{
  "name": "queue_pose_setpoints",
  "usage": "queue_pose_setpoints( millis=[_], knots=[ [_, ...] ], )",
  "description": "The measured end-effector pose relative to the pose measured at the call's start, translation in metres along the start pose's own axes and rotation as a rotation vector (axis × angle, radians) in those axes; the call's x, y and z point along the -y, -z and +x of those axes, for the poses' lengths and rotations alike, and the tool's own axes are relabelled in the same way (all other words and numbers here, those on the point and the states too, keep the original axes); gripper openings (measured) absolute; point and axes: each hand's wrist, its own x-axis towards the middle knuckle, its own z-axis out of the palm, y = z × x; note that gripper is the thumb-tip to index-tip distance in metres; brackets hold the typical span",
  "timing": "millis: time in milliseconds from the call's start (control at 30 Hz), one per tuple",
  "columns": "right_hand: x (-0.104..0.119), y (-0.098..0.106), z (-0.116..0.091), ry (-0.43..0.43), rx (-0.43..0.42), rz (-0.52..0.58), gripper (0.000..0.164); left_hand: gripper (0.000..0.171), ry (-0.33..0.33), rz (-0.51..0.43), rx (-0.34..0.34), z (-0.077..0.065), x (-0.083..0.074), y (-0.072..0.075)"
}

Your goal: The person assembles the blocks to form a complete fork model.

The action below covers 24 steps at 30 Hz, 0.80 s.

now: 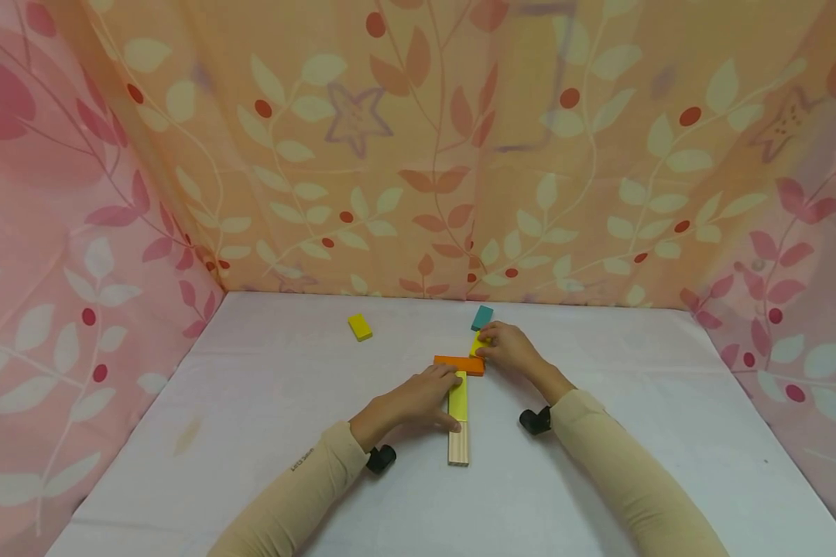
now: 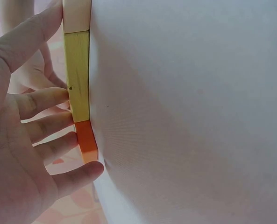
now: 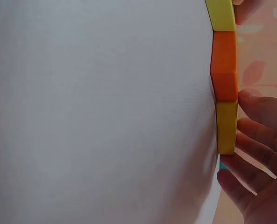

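Observation:
My left hand (image 1: 418, 398) lies over a row of wooden blocks, its fingers stretched out. Its fingertips touch a yellow-green block (image 2: 78, 77) and an orange block (image 2: 86, 138), while the thumb reaches a plain wood block (image 1: 458, 449) at the near end. The orange block lies crosswise at the far end of the yellow-green one. Beyond its right end sits a yellow block (image 3: 227, 127), against the orange in the right wrist view. My right hand (image 1: 512, 348) touches this yellow block with extended fingers, partly covering it in the head view. A teal block (image 1: 482, 317) is just past it.
Another yellow block (image 1: 360, 327) lies apart at the back left on the white cloth (image 1: 265, 387). Patterned curtains (image 1: 418, 232) stand behind and at both sides. A black wrist camera (image 1: 382, 459) hangs below the left sleeve, another (image 1: 535, 421) beside the right.

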Motion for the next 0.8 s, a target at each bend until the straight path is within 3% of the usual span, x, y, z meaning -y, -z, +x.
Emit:
queue_pose_setpoints(
  millis=[267,800],
  knots=[
    [0.0045,-0.0021,-0.0001,-0.011,-0.005,0.024,0.035,0.081,0.007,-0.014,-0.006,0.0,0.0003,-0.0008],
    [0.0076,-0.0026,0.0001,0.023,-0.016,-0.07,0.033,0.082,0.008,-0.008,0.001,0.0009,-0.0016,0.0005]
  ],
)
